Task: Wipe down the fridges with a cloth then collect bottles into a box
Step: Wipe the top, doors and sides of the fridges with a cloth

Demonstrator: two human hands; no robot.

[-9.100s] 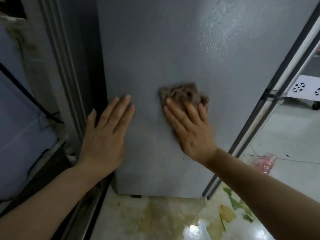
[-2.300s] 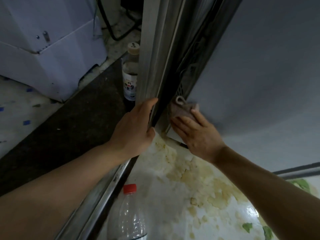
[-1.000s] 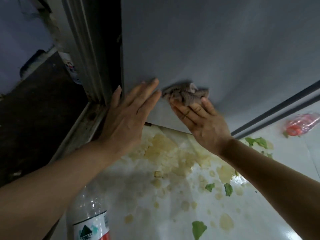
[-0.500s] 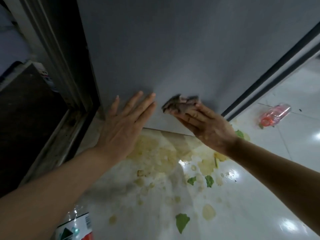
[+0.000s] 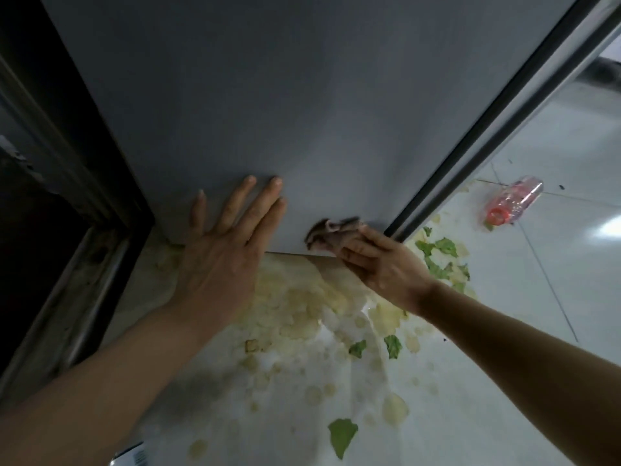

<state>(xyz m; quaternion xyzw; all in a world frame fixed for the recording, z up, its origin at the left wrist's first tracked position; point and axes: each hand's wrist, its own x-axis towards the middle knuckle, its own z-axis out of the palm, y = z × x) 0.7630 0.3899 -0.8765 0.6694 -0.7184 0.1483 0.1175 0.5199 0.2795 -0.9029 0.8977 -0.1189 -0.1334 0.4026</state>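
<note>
- The left hand (image 5: 221,260) lies flat with straight, spread fingers against the lower part of the plain grey fridge side panel (image 5: 285,105), its fingertips on the panel and its heel just past the panel's bottom edge.
- The right hand (image 5: 383,264) presses a small crumpled brown cloth (image 5: 331,230) against the same panel with straight fingers; the cloth sits under the fingertips, right at the panel's bottom edge.
- The two hands are apart, with a strip of bare grey panel between them.
- Just right of the right hand's fingertips runs the dark rubber seal and pale metal edge of the fridge door (image 5: 487,126), slanting up and away; the cloth is close to the lower end of this edge.
- Left of the left hand stands a dark door frame with a metal floor rail (image 5: 84,280), with a narrow gap of floor between it and the panel's corner.
- Below both hands the glossy white tiled floor (image 5: 537,280) carries yellowish stains (image 5: 302,314) and torn green leaf scraps (image 5: 341,435).
- Well to the right of the right hand, a clear plastic bottle with a red cap (image 5: 512,205) lies on its side on open floor.
- Beneath the left forearm, at the bottom edge of the view, a corner of a labelled item (image 5: 132,457) shows; what it is cannot be told.
</note>
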